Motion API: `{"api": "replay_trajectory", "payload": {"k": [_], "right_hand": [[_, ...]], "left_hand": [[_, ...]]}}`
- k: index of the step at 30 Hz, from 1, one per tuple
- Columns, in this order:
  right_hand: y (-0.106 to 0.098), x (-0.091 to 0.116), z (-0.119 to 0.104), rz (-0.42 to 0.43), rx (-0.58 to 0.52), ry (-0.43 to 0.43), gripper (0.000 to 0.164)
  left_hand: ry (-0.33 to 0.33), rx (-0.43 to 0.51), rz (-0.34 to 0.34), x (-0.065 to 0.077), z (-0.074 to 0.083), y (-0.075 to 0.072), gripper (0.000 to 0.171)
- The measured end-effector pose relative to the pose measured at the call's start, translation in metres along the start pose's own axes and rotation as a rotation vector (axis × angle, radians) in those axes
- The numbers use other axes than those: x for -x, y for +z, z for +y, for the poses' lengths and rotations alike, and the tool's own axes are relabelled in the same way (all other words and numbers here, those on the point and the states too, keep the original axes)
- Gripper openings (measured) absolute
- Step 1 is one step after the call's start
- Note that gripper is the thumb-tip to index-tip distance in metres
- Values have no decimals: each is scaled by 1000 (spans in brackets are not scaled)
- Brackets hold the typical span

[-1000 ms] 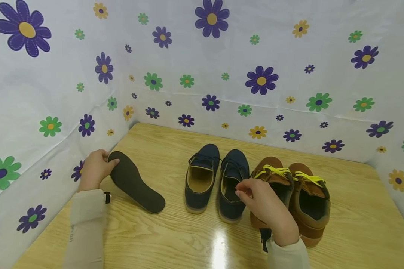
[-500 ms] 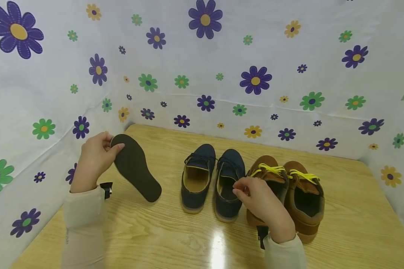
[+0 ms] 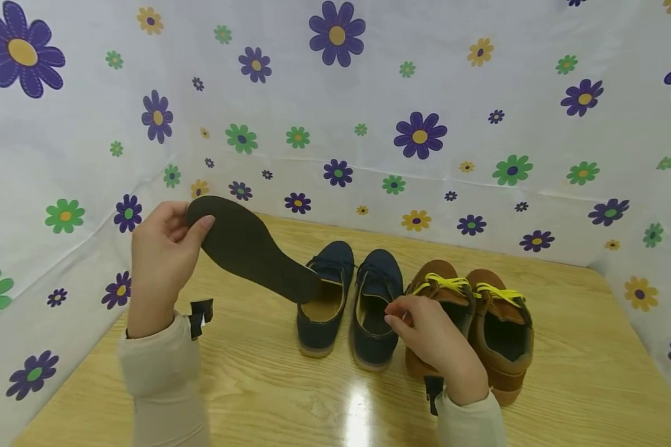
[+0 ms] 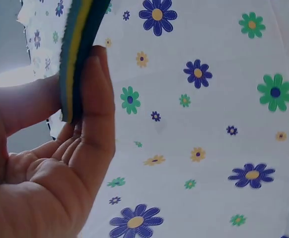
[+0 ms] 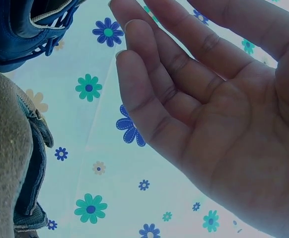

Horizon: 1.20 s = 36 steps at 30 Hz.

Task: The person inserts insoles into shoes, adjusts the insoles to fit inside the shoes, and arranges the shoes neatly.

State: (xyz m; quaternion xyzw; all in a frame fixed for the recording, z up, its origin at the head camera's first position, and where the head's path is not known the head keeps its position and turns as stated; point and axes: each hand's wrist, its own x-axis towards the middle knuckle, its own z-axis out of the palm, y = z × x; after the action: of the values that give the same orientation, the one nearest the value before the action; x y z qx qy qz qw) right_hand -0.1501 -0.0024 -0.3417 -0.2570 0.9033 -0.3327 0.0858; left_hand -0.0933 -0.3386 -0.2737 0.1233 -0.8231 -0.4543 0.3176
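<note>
My left hand (image 3: 164, 261) pinches a black insole (image 3: 251, 248) at its broad end, thumb on the dark face. Raised above the table, the insole slants down so its narrow end overlaps the opening of the left navy shoe (image 3: 320, 329). In the left wrist view its layered edge (image 4: 75, 64) shows between thumb and fingers. My right hand (image 3: 433, 335) hovers at the right navy shoe (image 3: 371, 344), fingers loosely curled. Nothing is in its palm (image 5: 224, 129) in the right wrist view. The left navy shoe has a tan inside; the right one looks dark inside.
Two brown shoes with yellow laces (image 3: 500, 295) stand right of the navy pair, one partly behind my right hand. All stand on a wood-grain table (image 3: 257, 391). A white cloth with flowers (image 3: 335, 87) hangs around its back and sides.
My left hand has lifted the insole off the left side of the table and swung its narrow end right, over the left navy shoe. The right hand has stayed nearly still.
</note>
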Motion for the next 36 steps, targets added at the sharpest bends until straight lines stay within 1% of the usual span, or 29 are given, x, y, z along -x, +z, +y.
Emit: {"api": "replay_trajectory", "payload": {"k": [4, 7, 10, 12, 14, 17, 20, 22, 24, 27, 29, 32, 34, 36], "right_hand": [[-2, 1, 4, 11, -9, 20, 17], [-3, 1, 5, 17, -10, 19, 16], [-4, 0, 7, 25, -5, 4, 16], [-6, -1, 9, 33, -2, -2, 17], [-7, -2, 11, 45, -1, -1, 17], [-10, -2, 14, 73, 7, 10, 17], [-12, -1, 17, 129, 9, 19, 18], [-12, -1, 19, 201, 8, 7, 19], [-11, -2, 19, 294, 3, -12, 20], [-9, -3, 19, 438, -8, -82, 27], [-7, -4, 18, 500, -25, -128, 32], [-4, -5, 16, 507, -92, -171, 38], [-3, -5, 12, 458, -148, -174, 42], [-2, -4, 9, 384, -208, -169, 47]], "left_hand": [[33, 174, 31, 0, 1, 19, 29], [33, 326, 36, -1, -1, 30, 20], [37, 470, 34, -1, -3, 39, 17], [43, 546, 30, -1, -3, 46, 17], [44, 596, 25, -2, -3, 52, 17], [42, 608, 10, -3, -3, 64, 18], [45, 578, -24, -2, -2, 76, 19], [51, 566, -58, -1, -2, 83, 21], [59, 555, -98, 1, -1, 88, 22], [78, 545, -182, 4, -1, 94, 26], [100, 529, -239, 5, -1, 98, 27], [135, 517, -313, 8, 1, 104, 27], [148, 515, -353, 10, 3, 107, 27], [164, 514, -378, 12, 5, 109, 26]]}}
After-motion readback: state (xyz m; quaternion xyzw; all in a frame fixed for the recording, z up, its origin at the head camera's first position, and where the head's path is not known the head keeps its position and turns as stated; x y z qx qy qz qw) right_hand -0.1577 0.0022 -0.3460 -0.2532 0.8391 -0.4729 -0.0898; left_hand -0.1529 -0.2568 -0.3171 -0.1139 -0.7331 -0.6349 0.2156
